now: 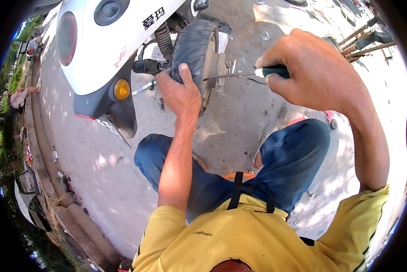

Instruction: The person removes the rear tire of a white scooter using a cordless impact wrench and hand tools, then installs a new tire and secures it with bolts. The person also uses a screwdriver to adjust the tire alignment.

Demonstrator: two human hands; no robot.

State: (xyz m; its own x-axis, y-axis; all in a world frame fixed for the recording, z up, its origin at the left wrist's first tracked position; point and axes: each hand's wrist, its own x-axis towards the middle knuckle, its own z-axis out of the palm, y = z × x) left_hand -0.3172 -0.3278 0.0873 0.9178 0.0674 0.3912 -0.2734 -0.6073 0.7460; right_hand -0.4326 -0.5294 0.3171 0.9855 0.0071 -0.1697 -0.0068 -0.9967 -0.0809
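My right hand [305,72] is closed round the dark green and white handle of a screwdriver [240,75]. Its thin metal shaft points left, and its tip reaches the side of a black scooter tire [192,45]. My left hand [181,94] grips the near part of that tire, thumb up along the tread and fingers round its left side, partly hidden. The wheel belongs to a white scooter [110,45] with an orange round reflector [122,89]. A coil spring [163,40] stands left of the tire.
A metal wrench [143,88] sticks out beside the scooter's dark lower part, and a small socket [161,104] lies on the concrete. Long rods and tool handles [367,43] stand at the far right. A kerb [40,140] runs along the left, with people sitting beyond it.
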